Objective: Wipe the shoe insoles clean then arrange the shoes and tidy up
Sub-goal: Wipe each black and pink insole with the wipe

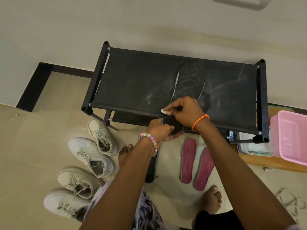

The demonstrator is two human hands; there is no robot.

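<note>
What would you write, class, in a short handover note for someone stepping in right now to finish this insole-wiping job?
Left hand: grips a black insole from below, in front of the rack.
Right hand: pinches a small white wipe at that insole's upper end.
Another dark insole lies on the black shoe rack. Two pink insoles lie on the floor, four pale sneakers to the left.
Done: cannot tell which insoles are clean.
Left: finish wiping, refit insoles, arrange shoes, tidy up.
</note>
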